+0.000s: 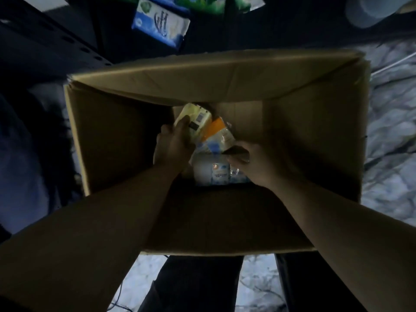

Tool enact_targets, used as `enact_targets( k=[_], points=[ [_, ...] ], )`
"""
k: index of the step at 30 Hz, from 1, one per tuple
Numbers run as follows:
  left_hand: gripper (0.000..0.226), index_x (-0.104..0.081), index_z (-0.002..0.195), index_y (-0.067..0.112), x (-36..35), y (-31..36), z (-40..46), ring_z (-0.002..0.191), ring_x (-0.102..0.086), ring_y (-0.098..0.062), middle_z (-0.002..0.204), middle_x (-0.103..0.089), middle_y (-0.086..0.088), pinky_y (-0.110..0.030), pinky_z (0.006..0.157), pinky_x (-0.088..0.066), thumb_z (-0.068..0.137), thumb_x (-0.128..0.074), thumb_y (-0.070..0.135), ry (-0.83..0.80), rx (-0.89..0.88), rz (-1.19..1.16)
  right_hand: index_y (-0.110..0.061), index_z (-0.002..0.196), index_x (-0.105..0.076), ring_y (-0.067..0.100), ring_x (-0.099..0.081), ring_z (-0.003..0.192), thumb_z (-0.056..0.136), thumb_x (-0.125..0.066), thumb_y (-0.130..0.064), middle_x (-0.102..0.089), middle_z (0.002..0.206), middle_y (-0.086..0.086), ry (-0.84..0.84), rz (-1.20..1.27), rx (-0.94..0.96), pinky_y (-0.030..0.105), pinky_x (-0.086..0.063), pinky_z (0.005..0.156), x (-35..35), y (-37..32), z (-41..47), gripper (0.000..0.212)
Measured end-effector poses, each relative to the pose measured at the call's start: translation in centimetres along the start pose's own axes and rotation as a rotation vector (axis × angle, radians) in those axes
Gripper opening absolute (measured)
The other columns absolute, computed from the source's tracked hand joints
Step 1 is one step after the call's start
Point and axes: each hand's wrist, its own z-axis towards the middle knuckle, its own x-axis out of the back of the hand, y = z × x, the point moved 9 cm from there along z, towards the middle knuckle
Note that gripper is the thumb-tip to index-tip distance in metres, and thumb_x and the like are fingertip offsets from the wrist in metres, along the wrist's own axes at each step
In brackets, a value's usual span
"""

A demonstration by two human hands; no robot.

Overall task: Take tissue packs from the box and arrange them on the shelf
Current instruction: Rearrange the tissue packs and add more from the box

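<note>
deep inside a large cardboard box [225,221] that fills the centre of the frame, both bare hands reach down among the last tissue packs. the left hand [173,143], left of centre, is closed around the lower end of a pale yellow tissue pack [195,120], fingers wrapped over its near face, the pack tilted up toward the box's far wall. just right of it lies an orange-and-white pack [217,130], touching the yellow one. the right hand [252,163], right of centre, has its fingers curled over the upper edge of a blue-and-white tissue pack [216,171] lying on the box floor near the middle of the frame; a small dark thing sits under the fingertips, too dim to tell what it is. the box flaps stand open, the far flap folded inward across the upper middle. above the box, at the top of the frame, a blue-and-white pack [161,24] rests on a dark metal shelf [56,39], with green-printed packs [238,4] beside it at the top edge, cut off by the frame. dark trouser legs [191,282] show at the bottom, on a pale marbled floor [391,131]. light is low throughout.
</note>
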Motion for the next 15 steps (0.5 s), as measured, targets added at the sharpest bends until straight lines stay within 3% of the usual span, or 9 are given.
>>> enact_targets(
  k=[3, 6, 9, 11, 15],
  points=[
    [0.076, -0.033, 0.153, 0.050, 0.6, -0.7, -1.0, 0.128, -0.046, -0.036, 0.143, -0.041, -0.011, -0.046, 0.101, -0.047, 0.088, -0.073, 0.043, 0.032, 0.015, -0.071, -0.029, 0.139, -0.058, 0.016, -0.060, 0.113, 0.095, -0.068, -0.048, -0.061, 0.124, -0.006, -0.045, -0.134, 0.032, 0.035, -0.049, 0.088, -1.2, 0.5, 1.1, 0.049],
    [0.080, -0.030, 0.154, 0.052, 2.4, -1.2, -3.2, 0.132, -0.043, -0.030, 0.144, -0.036, -0.006, -0.039, 0.105, -0.042, 0.087, -0.073, 0.048, 0.063, 0.030, -0.162, -0.037, 0.144, -0.051, 0.023, -0.055, 0.127, 0.091, -0.068, -0.056, -0.056, 0.141, -0.003, -0.132, -0.237, 0.028, 0.044, -0.049, 0.101, -2.3, 1.3, 1.9, 0.059],
    [0.082, -0.025, 0.158, 0.050, 4.5, -1.2, -5.4, 0.129, -0.045, -0.023, 0.146, -0.034, -0.003, -0.033, 0.102, -0.039, 0.090, -0.071, 0.053, 0.071, 0.021, -0.202, -0.047, 0.153, -0.035, 0.031, -0.041, 0.142, 0.094, -0.060, -0.061, -0.038, 0.160, 0.002, -0.233, -0.418, -0.011, 0.052, -0.038, 0.111, -3.9, 2.8, 2.0, 0.065],
    [0.083, -0.028, 0.158, 0.048, 5.9, -1.1, -7.1, 0.119, -0.046, -0.014, 0.142, -0.037, 0.000, -0.027, 0.099, -0.038, 0.089, -0.073, 0.052, 0.074, 0.010, -0.262, -0.046, 0.149, -0.044, 0.034, -0.041, 0.140, 0.098, -0.056, -0.054, -0.041, 0.157, 0.005, -0.189, -0.452, -0.021, 0.056, -0.037, 0.112, -4.0, 2.8, 1.8, 0.053],
    [0.082, -0.036, 0.157, 0.045, 8.7, -0.9, -9.9, 0.112, -0.043, -0.004, 0.127, -0.041, 0.006, -0.020, 0.098, -0.036, 0.086, -0.078, 0.047, 0.116, -0.033, -0.341, -0.026, 0.133, -0.064, 0.028, -0.057, 0.121, 0.104, -0.054, -0.037, -0.060, 0.133, 0.008, -0.152, -0.517, -0.039, 0.044, -0.045, 0.102, -3.4, 1.5, 0.7, 0.033]
  ],
)
